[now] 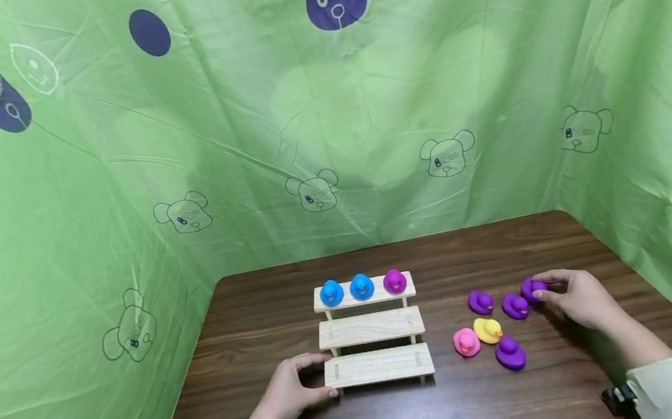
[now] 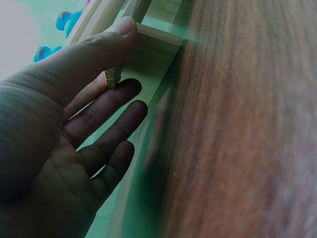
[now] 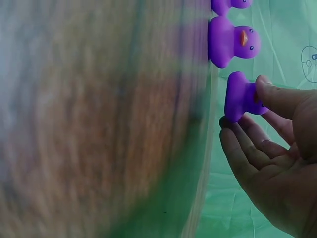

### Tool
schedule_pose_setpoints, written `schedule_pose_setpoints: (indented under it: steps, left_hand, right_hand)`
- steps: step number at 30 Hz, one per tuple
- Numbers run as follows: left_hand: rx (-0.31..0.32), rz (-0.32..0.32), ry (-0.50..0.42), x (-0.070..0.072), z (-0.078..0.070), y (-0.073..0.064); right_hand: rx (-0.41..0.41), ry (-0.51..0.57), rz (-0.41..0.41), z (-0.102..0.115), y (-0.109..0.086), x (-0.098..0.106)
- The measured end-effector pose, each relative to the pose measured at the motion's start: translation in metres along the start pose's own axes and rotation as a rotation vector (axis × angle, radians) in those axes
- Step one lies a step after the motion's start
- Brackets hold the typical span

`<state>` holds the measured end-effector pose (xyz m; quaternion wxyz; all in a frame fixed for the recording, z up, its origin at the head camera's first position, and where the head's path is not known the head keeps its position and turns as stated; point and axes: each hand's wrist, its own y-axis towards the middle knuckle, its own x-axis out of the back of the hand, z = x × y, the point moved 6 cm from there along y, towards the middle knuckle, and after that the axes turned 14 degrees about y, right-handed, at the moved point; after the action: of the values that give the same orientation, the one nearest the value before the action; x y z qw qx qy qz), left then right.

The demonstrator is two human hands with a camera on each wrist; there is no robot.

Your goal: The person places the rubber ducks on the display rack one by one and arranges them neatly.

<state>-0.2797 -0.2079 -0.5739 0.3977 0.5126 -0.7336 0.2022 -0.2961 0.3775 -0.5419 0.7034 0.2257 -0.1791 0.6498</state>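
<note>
A light wooden three-step stand (image 1: 377,366) holds two blue rubber ducks (image 1: 331,293) and one magenta duck (image 1: 394,281) on its top step. My left hand (image 1: 292,389) grips the left end of the lowest step, thumb at the front edge and a finger behind; the left wrist view has the thumb against the wood. On the right, my right hand (image 1: 580,298) pinches a purple rubber duck (image 3: 240,96) between thumb and fingers, lifted off the table in the right wrist view. Another purple duck (image 1: 515,306) sits just left of it.
Left of my right hand lie a yellow duck (image 1: 488,330), a pink duck (image 1: 466,342) and more purple ducks (image 1: 510,353). The brown wooden table (image 1: 461,411) is enclosed by green printed curtains (image 1: 360,95) at the back and sides.
</note>
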Motion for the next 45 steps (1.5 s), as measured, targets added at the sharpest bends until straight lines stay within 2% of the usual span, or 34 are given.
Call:
schedule_pose_setpoints:
  steps: [8, 16, 32, 40, 45]
  left_hand:
    - [-0.001, 0.002, -0.002, -0.001, 0.0, -0.001]
    - [-0.03, -0.018, 0.012, 0.001, -0.002, -0.001]
    - [-0.009, -0.014, 0.006, 0.0, -0.001, 0.0]
    - [-0.01, -0.009, 0.012, 0.0, -0.002, 0.001]
    - [-0.004, -0.008, 0.012, 0.0, -0.002, 0.0]
  right_hand:
    - [0.131, -0.047, -0.108, 0.02, -0.004, 0.002]
    - [0.169, -0.022, -0.148, 0.041, -0.009, -0.001]
    - [0.19, 0.088, -0.112, 0.085, -0.019, -0.02]
    - [0.241, 0.138, -0.089, 0.107, -0.024, -0.042]
    - [0.238, 0.18, -0.052, 0.119, -0.026, -0.058]
